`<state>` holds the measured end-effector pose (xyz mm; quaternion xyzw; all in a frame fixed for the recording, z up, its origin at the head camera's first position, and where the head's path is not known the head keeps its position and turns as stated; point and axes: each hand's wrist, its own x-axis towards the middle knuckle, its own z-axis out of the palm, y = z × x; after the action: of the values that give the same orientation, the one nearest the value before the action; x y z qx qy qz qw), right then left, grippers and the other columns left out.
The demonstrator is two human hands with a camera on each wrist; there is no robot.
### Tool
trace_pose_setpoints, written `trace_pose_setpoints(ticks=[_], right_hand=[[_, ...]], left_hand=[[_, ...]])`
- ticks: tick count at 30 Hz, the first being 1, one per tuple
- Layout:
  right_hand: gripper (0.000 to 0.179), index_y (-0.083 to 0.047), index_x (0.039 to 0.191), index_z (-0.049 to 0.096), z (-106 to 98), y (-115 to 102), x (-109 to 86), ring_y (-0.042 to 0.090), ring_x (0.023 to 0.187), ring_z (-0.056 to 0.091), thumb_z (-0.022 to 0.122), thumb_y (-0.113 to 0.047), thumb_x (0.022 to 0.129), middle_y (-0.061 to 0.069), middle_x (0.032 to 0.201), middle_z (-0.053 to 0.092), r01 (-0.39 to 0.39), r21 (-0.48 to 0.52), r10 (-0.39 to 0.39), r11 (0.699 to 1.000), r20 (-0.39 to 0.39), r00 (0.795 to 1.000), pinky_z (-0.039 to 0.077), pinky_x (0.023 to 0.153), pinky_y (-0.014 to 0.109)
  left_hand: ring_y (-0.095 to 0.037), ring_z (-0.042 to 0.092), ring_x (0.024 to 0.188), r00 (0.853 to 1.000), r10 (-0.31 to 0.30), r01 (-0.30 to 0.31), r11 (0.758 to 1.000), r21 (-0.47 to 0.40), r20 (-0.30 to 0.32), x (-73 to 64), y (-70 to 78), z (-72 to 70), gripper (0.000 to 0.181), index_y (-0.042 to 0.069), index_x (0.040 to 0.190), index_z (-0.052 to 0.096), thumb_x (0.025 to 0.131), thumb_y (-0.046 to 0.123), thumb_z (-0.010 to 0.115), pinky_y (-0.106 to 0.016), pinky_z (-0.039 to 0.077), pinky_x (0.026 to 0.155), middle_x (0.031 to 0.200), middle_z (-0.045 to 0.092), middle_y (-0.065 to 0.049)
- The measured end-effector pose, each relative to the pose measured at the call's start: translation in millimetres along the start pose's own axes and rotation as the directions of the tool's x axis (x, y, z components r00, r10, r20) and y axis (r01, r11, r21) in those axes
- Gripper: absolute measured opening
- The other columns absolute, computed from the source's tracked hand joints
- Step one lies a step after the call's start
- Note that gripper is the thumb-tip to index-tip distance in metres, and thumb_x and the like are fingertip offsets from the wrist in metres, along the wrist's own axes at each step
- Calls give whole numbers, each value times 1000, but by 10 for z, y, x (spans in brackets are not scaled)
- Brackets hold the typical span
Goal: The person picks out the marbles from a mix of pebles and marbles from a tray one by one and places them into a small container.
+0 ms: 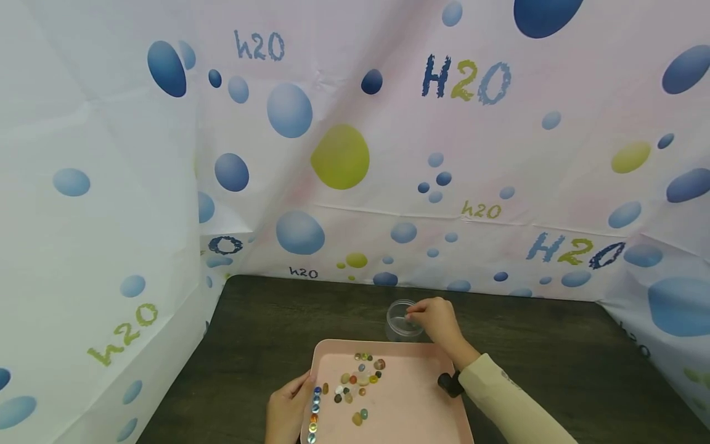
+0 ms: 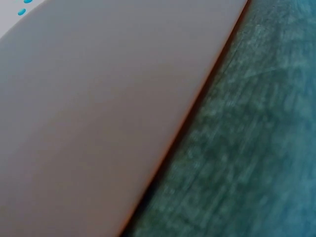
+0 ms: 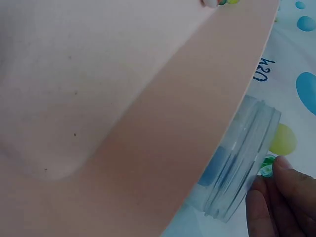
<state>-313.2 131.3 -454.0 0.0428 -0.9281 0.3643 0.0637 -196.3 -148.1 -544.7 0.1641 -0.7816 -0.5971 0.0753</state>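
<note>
My right hand reaches past the far edge of the tray, its fingertips at the mouth of a clear round jar. In the right wrist view, thumb and finger pinch a green-and-clear glass marble beside the jar's threaded rim. My left hand grips the left edge of the pink tray. Several glass marbles stand in a row along the tray's left side. Several polished stones lie scattered over its left half. In the left wrist view only the tray's side fills the frame; that hand is out of sight.
A dark wooden table lies under everything. The jar stands on it just behind the tray. A white sheet printed with bubbles and "H2O" hangs behind and at both sides. A black wrist device sits at the right sleeve, over the tray's edge.
</note>
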Motion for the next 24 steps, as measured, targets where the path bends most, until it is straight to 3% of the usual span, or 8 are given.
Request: trace_pose_setpoints(ticks=[12,19,22,24], right_hand=[[7,-6,89,81,113,13,39,27,88,71,77,-10,84,12,95,78,3,-20,-2,1000,23,1000,56,65,31],[7,-8,86,81,127,-8,22,14,63,59,77,-13,85,9,87,78,-11,14,10,1000,9,1000,38,52,23],[8,-9,89,81,91,-4,-14,15,64,60,75,-15,87,9,87,78,-37,73,37,997,-9,999,43,52,24],[10,-9,92,81,57,-7,-48,18,76,67,75,-16,88,9,91,78,-60,111,62,992,-15,998,52,60,28]], left_hand=[[-29,73,94,1000,-26,26,1000,-15,4,14,-2,6,42,2,117,72,93,37,69,-39,61,78,107,75,-19],[-23,73,88,1000,-28,28,999,-26,9,6,-12,10,43,1,117,72,93,37,69,-34,62,72,106,75,-19],[-24,73,90,1000,-25,25,999,-30,10,8,-10,15,43,1,117,72,93,37,69,-36,62,74,107,75,-19],[-24,73,89,1000,-26,27,999,-39,11,10,-11,17,43,1,117,72,93,37,70,-36,62,74,106,75,-19]])
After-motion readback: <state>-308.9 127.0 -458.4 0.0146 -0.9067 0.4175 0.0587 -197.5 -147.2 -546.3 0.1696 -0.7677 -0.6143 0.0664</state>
